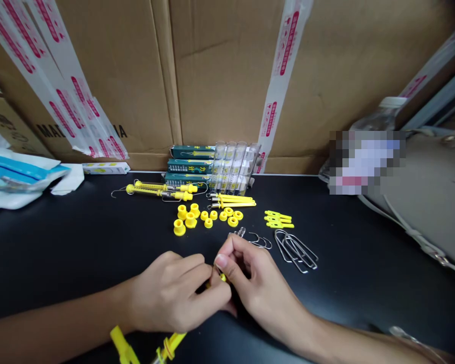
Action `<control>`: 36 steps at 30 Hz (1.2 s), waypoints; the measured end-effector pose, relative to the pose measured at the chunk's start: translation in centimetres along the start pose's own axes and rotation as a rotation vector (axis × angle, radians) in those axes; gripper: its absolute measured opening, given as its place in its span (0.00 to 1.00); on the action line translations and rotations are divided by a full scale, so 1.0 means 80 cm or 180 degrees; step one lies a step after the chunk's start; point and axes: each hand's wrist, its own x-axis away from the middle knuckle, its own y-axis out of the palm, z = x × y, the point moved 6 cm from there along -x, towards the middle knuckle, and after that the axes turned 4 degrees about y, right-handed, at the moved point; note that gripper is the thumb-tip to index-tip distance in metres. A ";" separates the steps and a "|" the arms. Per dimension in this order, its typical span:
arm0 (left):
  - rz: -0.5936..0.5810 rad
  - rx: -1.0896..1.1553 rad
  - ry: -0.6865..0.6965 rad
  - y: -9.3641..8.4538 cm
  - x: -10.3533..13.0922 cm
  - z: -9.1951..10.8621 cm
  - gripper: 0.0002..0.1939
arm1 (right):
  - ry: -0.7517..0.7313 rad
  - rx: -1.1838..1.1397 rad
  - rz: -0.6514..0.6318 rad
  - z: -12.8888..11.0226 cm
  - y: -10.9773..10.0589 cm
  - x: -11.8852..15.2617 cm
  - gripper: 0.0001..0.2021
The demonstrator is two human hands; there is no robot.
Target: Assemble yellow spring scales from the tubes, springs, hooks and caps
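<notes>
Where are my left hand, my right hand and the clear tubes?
Left hand point(174, 293): head view, back of hand.
Right hand point(256, 288): head view, thumb's base.
Clear tubes point(230, 168): head view, one tube's middle.

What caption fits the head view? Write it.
Left hand and right hand meet at a yellow part, caps beyond.

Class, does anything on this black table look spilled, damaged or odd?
Nothing looks plainly spilled or damaged: the yellow collars and wire loops lie in groups. The bottle looks odd, though: coarse pixel blocks hide its middle.
</notes>
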 end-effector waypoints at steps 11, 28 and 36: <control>-0.0107 0.0090 0.0007 0.003 0.003 0.007 0.12 | -0.0059 -0.0007 -0.0039 -0.003 0.004 0.000 0.12; 0.0260 0.0704 -0.0405 0.005 -0.003 -0.009 0.19 | 0.0173 -0.0159 0.0040 -0.004 0.003 -0.005 0.11; 0.0397 0.1970 -0.1049 0.010 -0.004 -0.034 0.12 | 0.0642 -0.1108 -0.0691 -0.006 -0.002 -0.013 0.22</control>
